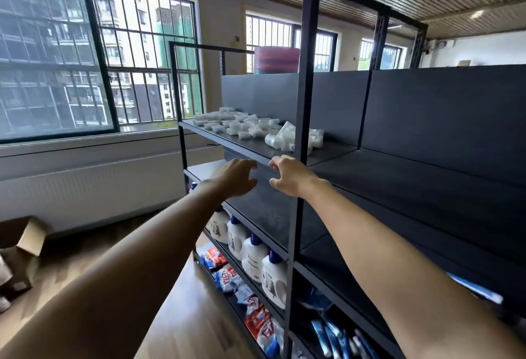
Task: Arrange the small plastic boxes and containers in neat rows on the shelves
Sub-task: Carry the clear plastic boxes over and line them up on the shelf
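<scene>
Plastic boxes (250, 126) scattered on shelf (216, 138)

Upright post (302, 119) blocks right approach (boxes (256, 128) behind); left open.

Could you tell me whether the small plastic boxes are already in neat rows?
Not yet: the small plastic boxes lie jumbled on the top shelf.

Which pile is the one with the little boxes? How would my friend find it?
Find the tall dark shelf rack by the windows. On its top shelf lies a jumbled heap of little white plastic boxes. The shelves below hold big white bottles with blue caps and colourful packets.
</scene>
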Demonstrator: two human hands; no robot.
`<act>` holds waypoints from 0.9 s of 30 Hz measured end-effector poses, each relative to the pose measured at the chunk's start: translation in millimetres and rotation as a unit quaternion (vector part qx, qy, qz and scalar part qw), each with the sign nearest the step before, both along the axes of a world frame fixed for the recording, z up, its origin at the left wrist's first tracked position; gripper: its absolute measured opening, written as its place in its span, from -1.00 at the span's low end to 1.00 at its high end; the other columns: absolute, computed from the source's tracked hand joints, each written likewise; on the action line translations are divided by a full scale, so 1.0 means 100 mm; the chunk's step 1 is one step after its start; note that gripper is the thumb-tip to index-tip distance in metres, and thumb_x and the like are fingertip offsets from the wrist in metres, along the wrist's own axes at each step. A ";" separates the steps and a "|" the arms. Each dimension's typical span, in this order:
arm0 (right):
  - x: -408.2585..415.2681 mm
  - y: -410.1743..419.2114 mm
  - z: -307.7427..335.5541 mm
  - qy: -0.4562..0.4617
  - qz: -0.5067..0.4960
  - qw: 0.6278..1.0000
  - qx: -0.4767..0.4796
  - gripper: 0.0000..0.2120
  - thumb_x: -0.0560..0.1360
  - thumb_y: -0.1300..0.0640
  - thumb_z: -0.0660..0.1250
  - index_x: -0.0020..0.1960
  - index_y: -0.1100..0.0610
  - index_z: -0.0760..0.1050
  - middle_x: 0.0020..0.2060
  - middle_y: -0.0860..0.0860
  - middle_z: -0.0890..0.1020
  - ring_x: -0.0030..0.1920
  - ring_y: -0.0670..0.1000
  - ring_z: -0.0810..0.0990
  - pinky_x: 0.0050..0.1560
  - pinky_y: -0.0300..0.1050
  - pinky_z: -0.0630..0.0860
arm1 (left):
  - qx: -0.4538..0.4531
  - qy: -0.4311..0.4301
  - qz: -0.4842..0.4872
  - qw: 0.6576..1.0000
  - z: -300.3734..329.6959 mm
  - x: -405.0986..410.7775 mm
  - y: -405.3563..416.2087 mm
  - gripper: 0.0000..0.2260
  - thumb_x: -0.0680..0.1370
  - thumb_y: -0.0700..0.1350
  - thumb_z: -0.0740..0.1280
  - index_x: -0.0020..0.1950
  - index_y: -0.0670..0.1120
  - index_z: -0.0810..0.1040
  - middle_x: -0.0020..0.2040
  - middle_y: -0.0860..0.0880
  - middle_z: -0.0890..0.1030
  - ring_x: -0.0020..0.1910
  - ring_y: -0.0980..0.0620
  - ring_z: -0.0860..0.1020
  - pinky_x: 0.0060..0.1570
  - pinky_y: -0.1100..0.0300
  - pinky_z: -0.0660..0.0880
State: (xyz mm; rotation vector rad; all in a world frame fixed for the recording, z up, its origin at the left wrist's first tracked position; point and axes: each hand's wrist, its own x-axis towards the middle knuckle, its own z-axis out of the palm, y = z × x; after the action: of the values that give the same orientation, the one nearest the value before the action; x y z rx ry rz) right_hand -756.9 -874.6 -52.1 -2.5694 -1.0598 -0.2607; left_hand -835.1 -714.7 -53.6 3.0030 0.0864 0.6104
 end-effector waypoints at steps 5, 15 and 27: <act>0.64 0.43 0.04 -0.005 0.013 1.000 0.017 -0.52 0.56 0.10 0.33 0.46 0.10 0.37 0.38 0.04 0.47 0.32 0.08 0.49 0.30 0.01 0.46 | 0.044 -0.007 0.022 0.999 0.17 0.56 0.34 -0.62 0.58 0.02 0.33 0.39 0.00 0.46 0.26 -0.06 0.59 0.17 -0.07 0.58 0.00 0.04 0.55; 1.72 1.17 0.03 -0.019 0.022 0.999 0.030 -0.54 0.56 0.05 0.37 0.41 0.13 0.41 0.33 0.08 0.47 0.33 0.11 0.46 0.31 0.08 0.46 | 0.058 0.009 0.062 0.996 0.14 1.50 0.99 -0.61 0.58 0.01 0.33 0.40 -0.01 0.44 0.30 -0.04 0.57 0.25 -0.05 0.54 0.10 0.06 0.50; 2.61 1.71 -0.06 0.000 0.001 1.000 0.030 -0.56 0.56 0.12 0.32 0.42 0.15 0.40 0.34 0.11 0.45 0.36 0.11 0.42 0.32 -0.04 0.40 | 0.045 0.025 0.055 0.997 0.08 2.40 1.78 -0.64 0.57 0.02 0.31 0.36 0.04 0.46 0.28 -0.03 0.59 0.24 -0.08 0.56 0.12 0.00 0.54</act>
State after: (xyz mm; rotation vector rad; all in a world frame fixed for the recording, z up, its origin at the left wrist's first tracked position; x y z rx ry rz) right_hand -496.4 -703.5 -58.3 -2.5143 -1.0388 -0.2874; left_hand -594.9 -537.0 -45.4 3.1178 0.2355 0.5631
